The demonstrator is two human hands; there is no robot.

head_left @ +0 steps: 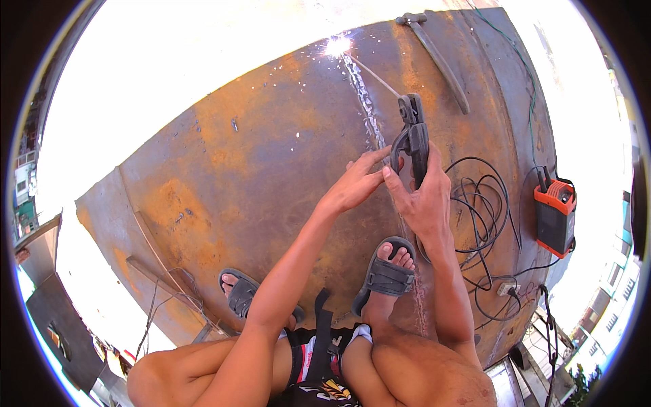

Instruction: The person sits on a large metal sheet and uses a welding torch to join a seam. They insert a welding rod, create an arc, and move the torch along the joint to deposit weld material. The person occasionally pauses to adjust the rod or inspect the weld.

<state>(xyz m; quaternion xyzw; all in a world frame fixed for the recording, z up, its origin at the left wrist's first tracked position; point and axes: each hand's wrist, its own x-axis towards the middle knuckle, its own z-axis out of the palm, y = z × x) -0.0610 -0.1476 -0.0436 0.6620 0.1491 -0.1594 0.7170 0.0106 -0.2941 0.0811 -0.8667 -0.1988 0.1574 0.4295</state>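
My right hand grips a black electrode holder, while my left hand reaches across to its lower part, fingertips against it and partly hidden behind it. A thin welding rod runs from the holder up-left to a bright spark near the plate's far edge. Below the spark, a rough weld seam with flaky slag crosses the rusty steel plate. A hammer lies right of the holder.
An orange-and-black welding machine sits at the plate's right, beside looped black cables and a socket. Metal strips and wires lie at lower left. My sandalled feet rest on the curved plate, whose edges border bright surroundings with buildings beyond.
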